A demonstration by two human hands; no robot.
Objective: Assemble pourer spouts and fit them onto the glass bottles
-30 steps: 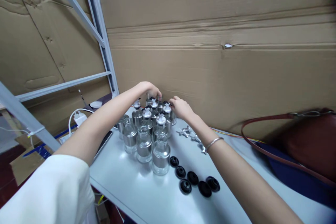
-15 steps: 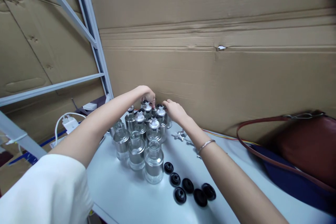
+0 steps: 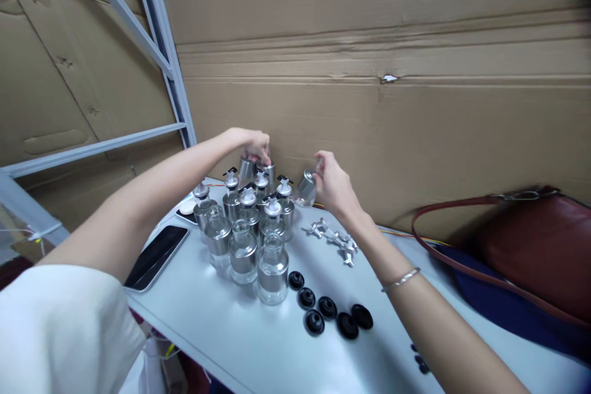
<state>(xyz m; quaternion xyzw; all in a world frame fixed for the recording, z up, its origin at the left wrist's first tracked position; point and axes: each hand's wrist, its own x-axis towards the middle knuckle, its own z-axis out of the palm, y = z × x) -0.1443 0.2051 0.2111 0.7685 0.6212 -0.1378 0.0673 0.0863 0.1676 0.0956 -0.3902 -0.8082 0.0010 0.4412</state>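
Note:
My right hand point(image 3: 331, 181) grips a clear glass bottle point(image 3: 305, 189) by its neck and holds it tilted beside the bottle group. At the back, my left hand point(image 3: 257, 149) is closed over the tops of two banded glass bottles point(image 3: 266, 173); its grip on their necks is partly hidden. In front of it stand several bottles with silver pump-style tops point(image 3: 248, 197) and black tips. Nearest me are open-necked glass bottles point(image 3: 272, 274) with a metallic band around each.
Several black round caps point(image 3: 327, 308) lie front right on the white table point(image 3: 207, 326). Silver nozzle pieces point(image 3: 346, 249) lie behind them. A phone point(image 3: 157, 257) rests at the left edge, a red-brown bag point(image 3: 530, 265) at right. Cardboard point(image 3: 369, 135) walls the back.
My right hand has moved right, bringing a tilted bottle out from the back of the group. My left hand has risen slightly with two bottles under it. The view has shifted somewhat.

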